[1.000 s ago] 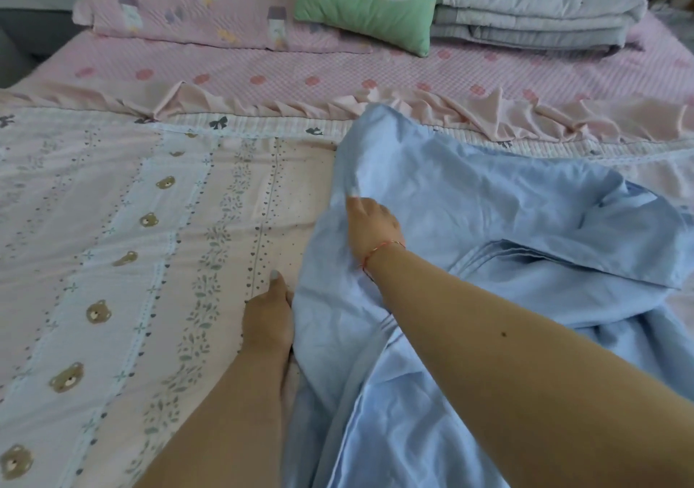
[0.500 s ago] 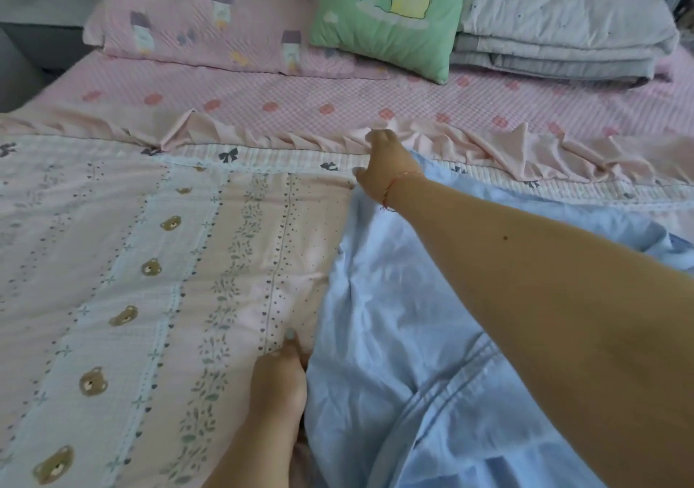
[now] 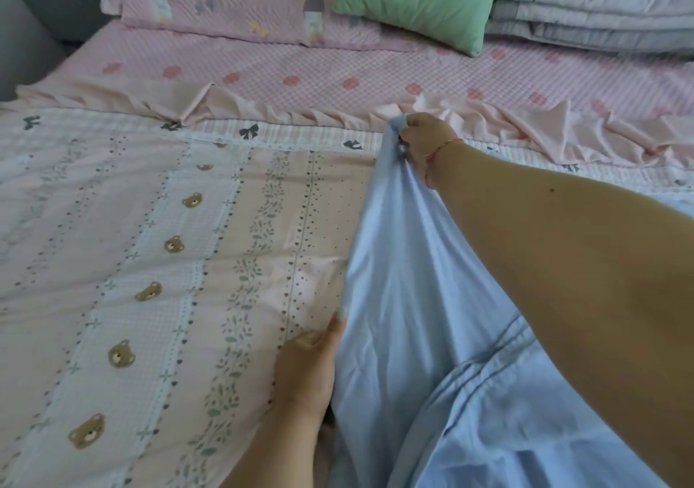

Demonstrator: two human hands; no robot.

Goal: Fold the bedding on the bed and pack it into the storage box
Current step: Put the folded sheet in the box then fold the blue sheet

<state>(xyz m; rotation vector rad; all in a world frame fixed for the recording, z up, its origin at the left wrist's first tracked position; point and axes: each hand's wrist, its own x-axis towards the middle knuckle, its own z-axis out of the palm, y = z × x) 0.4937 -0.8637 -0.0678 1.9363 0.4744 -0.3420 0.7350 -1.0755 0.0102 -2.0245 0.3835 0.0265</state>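
We saw the quilt [image 3: 150, 262] spread over the bed [image 3: 338, 71]. On its right half lay the blue sheet [image 3: 413, 337], its stretched edge running from 6 towards 12 o'clock. The right hand [image 3: 420, 142] pinched its far corner; the left hand [image 3: 311, 363] held the near edge, fingers hidden under the cloth.

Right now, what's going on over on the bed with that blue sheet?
A person is working on a light blue sheet on the bed. The right hand has a bunched grip on one end of it, stretched toward the pink ruffled edge of the patterned quilt. The left hand rests at the sheet's near edge, fingers partly under the fabric. A green cushion and folded grey bedding sit at the head of the bed. No storage box is in view.
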